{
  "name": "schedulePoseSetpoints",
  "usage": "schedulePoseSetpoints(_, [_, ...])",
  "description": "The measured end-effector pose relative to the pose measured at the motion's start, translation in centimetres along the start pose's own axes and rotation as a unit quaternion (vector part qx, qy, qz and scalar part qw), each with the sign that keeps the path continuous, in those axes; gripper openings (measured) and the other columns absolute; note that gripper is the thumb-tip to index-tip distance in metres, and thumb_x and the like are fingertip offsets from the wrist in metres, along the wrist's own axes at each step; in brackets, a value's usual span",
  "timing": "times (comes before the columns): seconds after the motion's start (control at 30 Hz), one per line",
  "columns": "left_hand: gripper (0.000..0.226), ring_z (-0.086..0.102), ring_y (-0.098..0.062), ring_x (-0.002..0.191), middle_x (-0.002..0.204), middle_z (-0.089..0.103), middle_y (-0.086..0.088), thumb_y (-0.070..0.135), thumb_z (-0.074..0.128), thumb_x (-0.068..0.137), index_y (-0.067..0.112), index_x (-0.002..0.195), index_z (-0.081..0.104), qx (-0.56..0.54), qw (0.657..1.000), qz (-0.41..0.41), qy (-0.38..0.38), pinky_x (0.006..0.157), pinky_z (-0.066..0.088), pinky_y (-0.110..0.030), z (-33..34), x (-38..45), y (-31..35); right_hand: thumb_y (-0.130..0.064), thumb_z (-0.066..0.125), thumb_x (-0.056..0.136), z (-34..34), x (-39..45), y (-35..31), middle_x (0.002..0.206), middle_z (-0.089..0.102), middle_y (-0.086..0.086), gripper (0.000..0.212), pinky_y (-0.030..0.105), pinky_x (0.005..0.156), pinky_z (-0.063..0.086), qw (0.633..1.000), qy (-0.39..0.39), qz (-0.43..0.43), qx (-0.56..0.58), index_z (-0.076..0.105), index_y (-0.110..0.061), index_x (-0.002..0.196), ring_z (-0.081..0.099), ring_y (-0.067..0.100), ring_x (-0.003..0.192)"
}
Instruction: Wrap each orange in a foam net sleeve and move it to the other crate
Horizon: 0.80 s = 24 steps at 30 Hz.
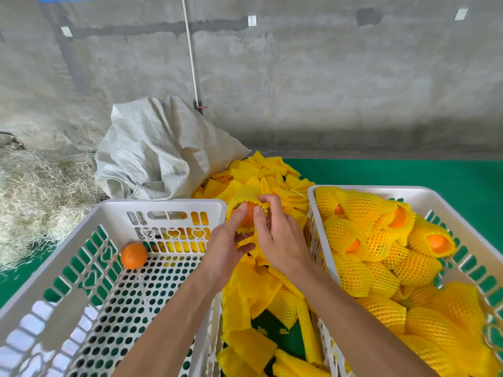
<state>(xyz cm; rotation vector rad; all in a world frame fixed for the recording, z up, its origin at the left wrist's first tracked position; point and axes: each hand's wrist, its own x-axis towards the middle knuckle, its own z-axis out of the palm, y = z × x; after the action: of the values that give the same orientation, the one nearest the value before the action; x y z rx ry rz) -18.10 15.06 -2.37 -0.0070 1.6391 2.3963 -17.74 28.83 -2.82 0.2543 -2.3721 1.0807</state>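
Observation:
Between the two crates, both my hands hold an orange (248, 213) partly inside a yellow foam net sleeve (245, 198). My left hand (226, 248) grips the fruit from below and the left, thumb on its front. My right hand (277, 235) pinches the sleeve's edge over the orange. One bare orange (134, 255) lies in the white left crate (114, 210), against its far left wall. The white right crate (353, 189) holds several sleeved oranges (381, 257).
Loose yellow foam sleeves (261, 289) are piled on the green mat (408, 172) between and beyond the crates. A crumpled white woven sack (163, 151) sits behind the left crate, straw (35, 186) lies at the far left, and a concrete wall is behind.

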Motion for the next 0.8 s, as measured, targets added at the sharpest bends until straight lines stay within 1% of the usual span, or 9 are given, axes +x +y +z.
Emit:
schedulePoseSetpoints(0.07, [0.042,0.064,-0.037,0.126,0.127,0.073,-0.011,0.049,0.073,0.091,0.020,0.121,0.077,-0.003,1.000,0.000,-0.005,0.114,0.043,-0.059,0.0,0.0,-0.1,-0.055,0.031,0.105,-0.1,0.0,-0.1,0.087,0.071,-0.007,0.041,0.042,0.063,0.058,1.000,0.006,0.005,0.005,0.050,-0.029,0.131,0.067,0.010,0.077])
schedulePoseSetpoints(0.13, [0.056,0.064,-0.038,0.126,0.128,0.073,-0.012,0.048,0.075,0.087,0.016,0.132,0.069,-0.001,1.000,0.005,-0.004,0.112,0.047,-0.059,0.3,-0.2,0.0,-0.054,0.031,0.105,-0.3,0.1,-0.2,0.092,0.072,-0.007,0.044,0.038,0.065,0.059,1.000,0.013,0.003,0.015,0.054,-0.027,0.132,0.067,0.010,0.081])
schedulePoseSetpoints(0.23, [0.064,0.070,-0.034,0.118,0.128,0.073,-0.010,0.050,0.077,0.086,0.018,0.138,0.061,0.000,1.000,0.019,0.002,0.107,0.053,-0.056,0.6,-0.4,0.1,-0.047,0.035,0.108,-0.4,0.2,-0.4,0.089,0.067,-0.014,0.038,0.022,0.061,0.053,0.999,0.039,-0.016,0.022,0.058,-0.026,0.129,0.064,0.005,0.077])
schedulePoseSetpoints(0.3, [0.063,0.072,-0.032,0.114,0.126,0.074,-0.009,0.053,0.076,0.085,0.019,0.137,0.063,0.009,1.000,0.020,0.010,0.102,0.056,-0.053,0.6,-0.5,0.1,-0.037,0.042,0.109,-0.6,0.3,-0.5,0.090,0.069,-0.011,0.032,0.017,0.061,0.048,0.997,0.066,-0.039,0.006,0.064,-0.020,0.124,0.063,0.004,0.077])
schedulePoseSetpoints(0.4, [0.053,0.075,-0.030,0.107,0.120,0.076,-0.008,0.055,0.072,0.088,0.020,0.128,0.071,0.042,0.998,0.030,0.024,0.090,0.060,-0.047,0.8,-0.3,-0.2,-0.025,0.053,0.106,-1.0,0.4,-0.7,0.091,0.075,-0.002,0.023,0.018,0.056,0.044,0.987,0.112,-0.090,-0.066,0.071,-0.013,0.114,0.068,0.012,0.072])
schedulePoseSetpoints(0.53, [0.024,0.076,-0.023,0.097,0.106,0.078,-0.005,0.045,0.060,0.103,0.031,0.108,0.079,0.062,0.995,0.045,0.063,0.077,0.064,-0.046,0.8,0.1,-0.6,-0.029,0.055,0.106,-0.7,0.3,-1.3,0.094,0.078,-0.001,0.028,0.027,0.049,0.051,0.971,0.126,-0.167,-0.117,0.071,-0.012,0.120,0.068,0.013,0.066])
schedulePoseSetpoints(0.7, [0.044,0.077,-0.020,0.084,0.086,0.078,-0.004,0.046,0.048,0.106,0.033,0.079,0.081,0.022,0.996,0.001,0.082,0.063,0.059,-0.033,0.6,0.4,-0.5,-0.047,0.047,0.104,-0.2,-0.1,-1.9,0.118,0.074,0.001,0.049,0.029,0.057,0.054,0.984,0.048,-0.082,-0.152,0.054,-0.016,0.142,0.072,0.016,0.084])
schedulePoseSetpoints(0.73, [0.046,0.078,-0.018,0.083,0.086,0.079,-0.004,0.048,0.047,0.106,0.034,0.078,0.082,0.014,0.997,-0.006,0.079,0.063,0.059,-0.033,0.7,0.4,-0.5,-0.048,0.046,0.105,-0.1,-0.1,-1.8,0.122,0.073,0.001,0.049,0.032,0.060,0.056,0.985,0.034,-0.071,-0.151,0.053,-0.017,0.143,0.072,0.018,0.088])
schedulePoseSetpoints(0.8, [0.044,0.078,-0.018,0.085,0.094,0.080,-0.005,0.050,0.048,0.106,0.029,0.089,0.083,-0.006,0.996,-0.022,0.081,0.065,0.061,-0.035,0.8,0.5,-0.4,-0.044,0.044,0.106,-0.2,-0.1,-1.5,0.122,0.073,0.002,0.047,0.037,0.064,0.059,0.988,0.020,-0.062,-0.138,0.054,-0.017,0.143,0.072,0.022,0.091])
